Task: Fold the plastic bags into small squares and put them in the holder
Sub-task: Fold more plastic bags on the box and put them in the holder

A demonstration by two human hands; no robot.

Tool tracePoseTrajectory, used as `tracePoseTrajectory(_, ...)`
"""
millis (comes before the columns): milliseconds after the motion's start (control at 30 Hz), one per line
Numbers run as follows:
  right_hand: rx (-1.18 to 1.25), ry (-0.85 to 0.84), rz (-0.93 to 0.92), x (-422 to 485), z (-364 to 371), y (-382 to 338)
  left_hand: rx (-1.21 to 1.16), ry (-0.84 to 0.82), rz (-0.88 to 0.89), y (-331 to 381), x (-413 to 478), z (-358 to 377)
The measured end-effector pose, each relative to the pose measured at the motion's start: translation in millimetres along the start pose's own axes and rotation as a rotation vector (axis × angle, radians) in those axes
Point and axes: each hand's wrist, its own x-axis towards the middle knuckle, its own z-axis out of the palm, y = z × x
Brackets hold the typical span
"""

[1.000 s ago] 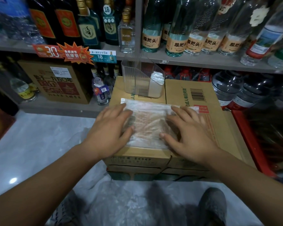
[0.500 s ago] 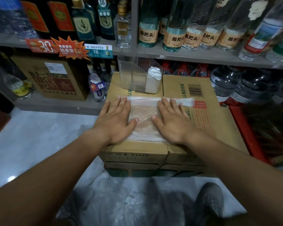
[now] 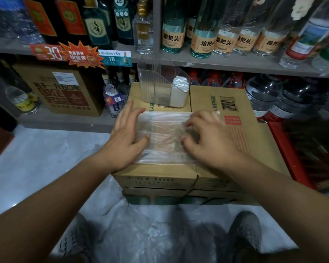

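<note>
Head view: a clear, flattened plastic bag, folded into a rough rectangle, is laid on top of a brown cardboard box at frame centre. The left hand is pressed flat on the bag's left edge, fingers straight and spread, nothing grasped. The right hand is set on the bag's right part with fingers curled and tips against the plastic; whether the film is actually pinched cannot be told. A clear ribbed plastic holder is stood on the far edge of the same box, just above the bag, with a white folded stack held upright in its right side. Glass bottles with tan labels are lined on a grey shelf across the top. Crumpled clear plastic sheets are spread on the floor at lower centre, beside a grey shoe.
</note>
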Motion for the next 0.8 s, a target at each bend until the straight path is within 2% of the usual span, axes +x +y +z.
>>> tracePoseTrajectory(67,0.066,-0.041,-0.150,-9,7,-15,0.007,0.017,0.016,0,-7,-4)
tracePoseTrajectory(133,0.055,-0.100,-0.259,-17,14,-22,0.119,0.061,0.072,1,-15,-7)
tracePoseTrajectory(233,0.014,-0.149,-0.283,-24,18,-20,0.283,0.044,0.239,5,-23,-12)
tracePoseTrajectory(300,-0.007,-0.150,-0.286,-28,21,-17,0.280,-0.034,0.304,6,-29,-13)
tracePoseTrajectory(400,-0.023,-0.134,-0.310,-32,25,-15,0.263,-0.114,0.311,2,-34,-8)
tracePoseTrajectory(500,-0.065,-0.092,-0.326,-33,28,-16,0.257,-0.127,0.288,0,-35,-6)
tracePoseTrajectory(667,-0.042,-0.086,-0.302,-32,28,-14,0.243,-0.089,0.270,0,-36,-3)
tracePoseTrajectory(800,-0.049,-0.079,-0.349,-30,25,-13,0.141,-0.051,0.215,1,-35,-1)
